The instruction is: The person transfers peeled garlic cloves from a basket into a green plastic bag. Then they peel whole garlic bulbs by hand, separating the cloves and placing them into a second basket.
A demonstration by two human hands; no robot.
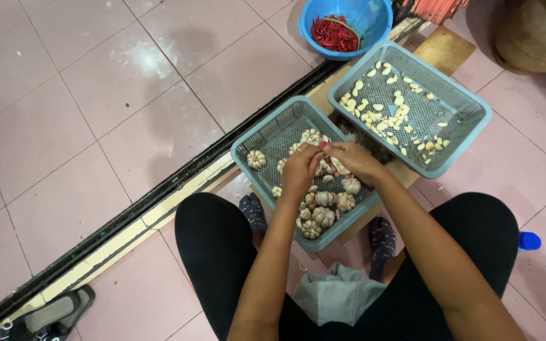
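— Garlic bulb (323, 155) was pinched between both hands over the near basket (266, 136), wasn't it?

— Yes. The left hand (299, 172) had its fingers curled shut on the bulb from one side, and the right hand (355, 161) closed on it from the other, fingertips meeting over the middle of that basket. How much of the bulb was left whole, I could not tell; the fingers hid most of it.

— What lay under them?

— Whole garlic heads (323, 211), crowded toward the near corner, with one head (256, 159) off alone by the far-left wall. That left side of the mesh floor was mostly bare.

— And the edges?

— The near basket's right rim ran just beside the second basket (469, 126), which held loose peeled cloves (383, 113) scattered thinly. Both sat on a low wooden board (443, 47). Beyond it stood a blue bowl (374, 16) of red chillies (335, 35), close to the second basket's far corner.

— Room to move?

— A dark floor track (159, 196) ran diagonally past the near basket's left side, with pink tiles (64, 126) open beyond. The person's knees hemmed the basket in from either side.
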